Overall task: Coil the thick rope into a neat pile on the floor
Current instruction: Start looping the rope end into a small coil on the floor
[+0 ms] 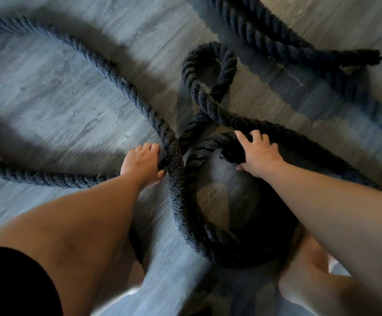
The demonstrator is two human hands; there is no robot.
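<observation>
A thick black twisted rope [108,71] sprawls in loops over the grey wood-look floor [48,92]. My left hand [142,165] grips the rope where two strands cross at the centre. My right hand [258,153] is closed on the rope's smooth black capped end [231,156], to the right of that crossing. A small loop [208,62] stands beyond my hands. One round coil [185,213] lies on the floor below my hands, between my arms. Another stretch of rope [276,37] runs across the top right, ending in a frayed tip.
My bare knees and legs [304,281] show at the bottom, close to the coil. A long rope strand [37,176] curves off to the left edge. More rope trails away at the right edge.
</observation>
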